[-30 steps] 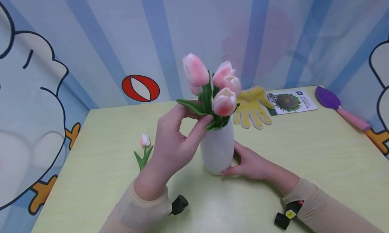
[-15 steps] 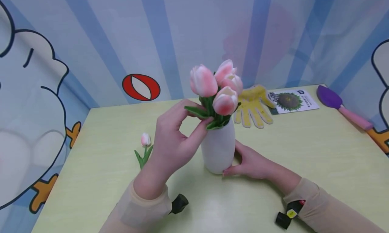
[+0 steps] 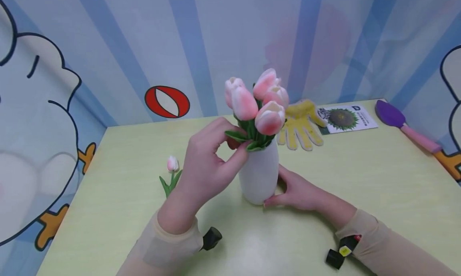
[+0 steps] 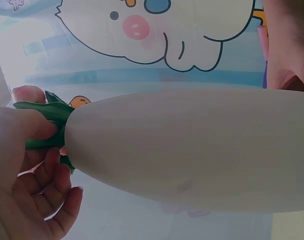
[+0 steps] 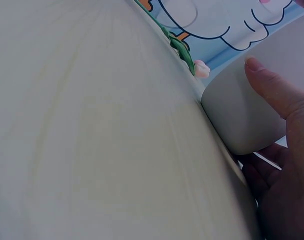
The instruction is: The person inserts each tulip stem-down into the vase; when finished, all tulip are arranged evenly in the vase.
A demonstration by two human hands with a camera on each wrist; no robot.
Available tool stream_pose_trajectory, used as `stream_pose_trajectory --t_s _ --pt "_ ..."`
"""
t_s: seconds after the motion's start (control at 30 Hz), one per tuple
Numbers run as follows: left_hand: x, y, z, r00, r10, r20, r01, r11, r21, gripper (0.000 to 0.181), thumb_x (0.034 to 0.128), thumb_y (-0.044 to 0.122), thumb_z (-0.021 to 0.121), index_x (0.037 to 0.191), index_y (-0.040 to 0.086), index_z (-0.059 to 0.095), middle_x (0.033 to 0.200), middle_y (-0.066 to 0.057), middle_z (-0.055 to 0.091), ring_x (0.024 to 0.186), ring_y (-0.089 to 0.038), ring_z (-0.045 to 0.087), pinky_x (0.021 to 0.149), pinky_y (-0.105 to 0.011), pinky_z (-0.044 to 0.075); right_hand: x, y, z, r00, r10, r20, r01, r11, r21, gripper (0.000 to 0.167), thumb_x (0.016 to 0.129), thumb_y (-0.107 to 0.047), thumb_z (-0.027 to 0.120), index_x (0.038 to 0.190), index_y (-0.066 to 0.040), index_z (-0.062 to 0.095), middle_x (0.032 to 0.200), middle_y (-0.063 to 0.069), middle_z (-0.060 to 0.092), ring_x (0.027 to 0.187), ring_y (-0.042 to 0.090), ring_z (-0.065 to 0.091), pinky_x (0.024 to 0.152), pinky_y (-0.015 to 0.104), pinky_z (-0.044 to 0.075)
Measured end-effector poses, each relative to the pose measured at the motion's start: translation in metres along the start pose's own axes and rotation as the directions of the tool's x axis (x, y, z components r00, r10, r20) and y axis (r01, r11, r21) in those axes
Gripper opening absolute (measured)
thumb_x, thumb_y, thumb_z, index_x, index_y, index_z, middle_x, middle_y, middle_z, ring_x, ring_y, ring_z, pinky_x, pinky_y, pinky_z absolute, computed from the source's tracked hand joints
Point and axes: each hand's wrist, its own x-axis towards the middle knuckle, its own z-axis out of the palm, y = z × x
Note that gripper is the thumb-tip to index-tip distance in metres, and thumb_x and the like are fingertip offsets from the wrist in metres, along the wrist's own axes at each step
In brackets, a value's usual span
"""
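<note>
A white vase (image 3: 258,176) stands upright on the table, filled with several pink-and-white tulips (image 3: 271,118). At its mouth my left hand (image 3: 210,168) pinches a tulip (image 3: 245,104) low down, among the green leaves. In the left wrist view, the thumb presses on these leaves (image 4: 49,112) just outside the rim, and the other fingers curl below. Low on the vase, my right hand (image 3: 299,192) grips its right side. The right wrist view has the thumb on the vase wall (image 5: 237,110) and fingers partly hidden behind it. Stem ends inside the vase are hidden.
One loose tulip (image 3: 172,164) lies left of the vase, partly behind my left forearm. Behind the vase are a yellow glove (image 3: 300,126) and a printed seed packet (image 3: 345,118). A purple-bladed spatula-like tool (image 3: 390,114) with a pink handle lies at far right.
The pinched tulip has sunk lower and shifted right toward the other blooms, and another bloom now shows behind it. My left hand stays at the rim; the right hand and vase keep their places.
</note>
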Motion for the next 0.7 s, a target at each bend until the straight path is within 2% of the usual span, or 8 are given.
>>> stream_pose_trajectory --t_s 0.3,0.47,0.53,0.6,0.7 --pt "-0.001 0.001 -0.001 0.999 -0.029 0.036 0.030 0.999 -0.030 0.011 0.0905 0.002 0.068 0.099 0.005 0.075 0.086 -0.001 0.068 0.074 -0.010 0.058 0.068 -0.026 0.055 0.000 0.000 -0.001 1.000 -0.009 -0.015 0.009 1.000 0.003 0.099 0.076 -0.038 0.093 0.156 -0.032 0.035 0.153 -0.004 0.049 0.143 0.025 0.046 0.121 0.057 0.033" --pt "-0.002 0.001 -0.015 0.995 -0.030 0.099 0.036 0.997 -0.065 0.019 0.0897 -0.001 0.063 0.106 0.004 0.072 0.094 -0.002 0.069 0.077 -0.010 0.060 0.073 -0.027 0.057 0.001 0.001 0.001 1.000 -0.002 -0.011 0.002 1.000 -0.011 0.101 0.076 -0.040 0.093 0.158 -0.030 0.034 0.157 -0.001 0.047 0.146 0.028 0.043 0.122 0.059 0.031" --pt "-0.003 0.001 -0.024 0.997 -0.029 0.076 0.035 0.997 -0.070 0.023 0.0886 -0.002 0.060 0.109 0.003 0.070 0.094 -0.003 0.067 0.078 -0.011 0.059 0.074 -0.027 0.056 0.001 0.001 0.002 1.000 0.003 -0.010 -0.003 1.000 -0.018 0.101 0.076 -0.040 0.092 0.158 -0.028 0.034 0.158 0.001 0.046 0.147 0.029 0.042 0.122 0.061 0.030" --pt "-0.005 0.000 -0.033 0.999 -0.038 0.016 0.040 0.996 -0.078 0.024 0.0883 -0.003 0.059 0.110 0.001 0.068 0.090 -0.004 0.066 0.077 -0.012 0.059 0.074 -0.027 0.056 0.001 0.001 0.002 1.000 0.012 -0.012 -0.012 1.000 -0.017 0.102 0.076 -0.040 0.093 0.158 -0.029 0.034 0.158 0.000 0.046 0.148 0.029 0.041 0.122 0.060 0.030" --pt "-0.008 -0.002 -0.043 0.995 -0.062 -0.079 0.056 0.995 -0.081 0.019 0.0901 -0.002 0.061 0.108 -0.002 0.067 0.084 -0.005 0.062 0.075 -0.014 0.058 0.071 -0.025 0.054 0.001 0.002 0.001 1.000 0.008 -0.014 -0.008 1.000 -0.020 0.102 0.076 -0.040 0.093 0.158 -0.028 0.034 0.158 0.000 0.046 0.148 0.029 0.042 0.122 0.060 0.031"
